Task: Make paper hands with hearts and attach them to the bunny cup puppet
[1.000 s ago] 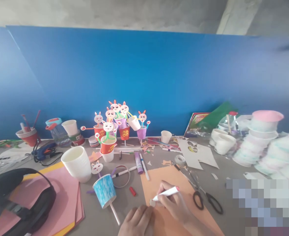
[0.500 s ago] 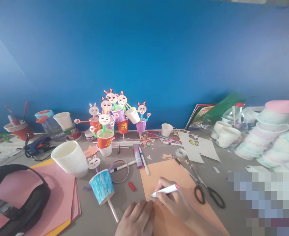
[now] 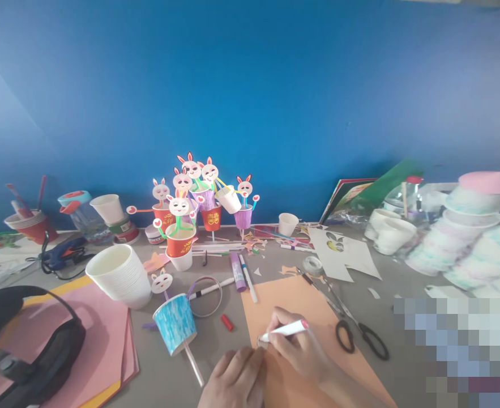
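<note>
My right hand (image 3: 294,345) grips a white marker (image 3: 286,330) with a red end. Its tip points down and left at a tiny pale piece (image 3: 261,341), too small to make out well, over the orange paper (image 3: 283,297). Close by, my left hand (image 3: 235,377) rests at the paper's left edge, fingers bent and pressed together near that piece. What those fingers pinch, if anything, is hidden. A red marker cap (image 3: 226,323) lies on the table beyond my left hand. Left of it leans a blue-painted paper cup (image 3: 175,324) with a rabbit face and a stick.
Black-handled scissors (image 3: 362,334) lie right of the orange paper. A stack of white cups (image 3: 120,277) and headphones (image 3: 63,340) on pink paper (image 3: 101,334) are at left. Rabbit cup figures (image 3: 179,241) stand behind. More stacked cups (image 3: 436,243) lie at right.
Both hands and the marker keep nearly the same place, with the marker tip still at the small piece. The left side of the view has shifted slightly left.
</note>
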Tool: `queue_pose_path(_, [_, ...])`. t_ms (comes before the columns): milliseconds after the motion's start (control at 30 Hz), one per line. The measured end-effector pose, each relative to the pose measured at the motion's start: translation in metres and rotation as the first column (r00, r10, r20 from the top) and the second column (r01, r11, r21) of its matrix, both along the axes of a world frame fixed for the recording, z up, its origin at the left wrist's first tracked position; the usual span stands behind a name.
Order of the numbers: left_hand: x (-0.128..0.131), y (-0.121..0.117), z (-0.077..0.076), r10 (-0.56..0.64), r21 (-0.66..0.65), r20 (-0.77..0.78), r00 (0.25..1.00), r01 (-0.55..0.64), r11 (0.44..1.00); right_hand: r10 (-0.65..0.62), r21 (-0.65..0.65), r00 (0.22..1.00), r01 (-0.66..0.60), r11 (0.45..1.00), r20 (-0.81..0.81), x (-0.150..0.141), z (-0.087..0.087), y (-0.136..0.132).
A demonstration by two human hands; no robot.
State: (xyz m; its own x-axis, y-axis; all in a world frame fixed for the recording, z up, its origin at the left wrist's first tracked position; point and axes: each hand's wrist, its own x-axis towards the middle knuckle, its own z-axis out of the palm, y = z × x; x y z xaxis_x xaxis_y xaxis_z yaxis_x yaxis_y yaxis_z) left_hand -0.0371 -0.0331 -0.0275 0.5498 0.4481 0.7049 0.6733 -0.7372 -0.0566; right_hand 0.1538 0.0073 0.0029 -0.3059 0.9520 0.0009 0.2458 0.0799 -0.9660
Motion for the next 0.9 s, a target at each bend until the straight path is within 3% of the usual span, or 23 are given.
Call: queue_pose_path(900, [0.0008, 0.0017, 0.0013, -0.014, 0.015, 0.013, 1.000, 0.014, 1.000, 0.002, -0.013, 0.999, -0.003, 1.000, -0.038, -0.0015, -0.0016, 0.0005])
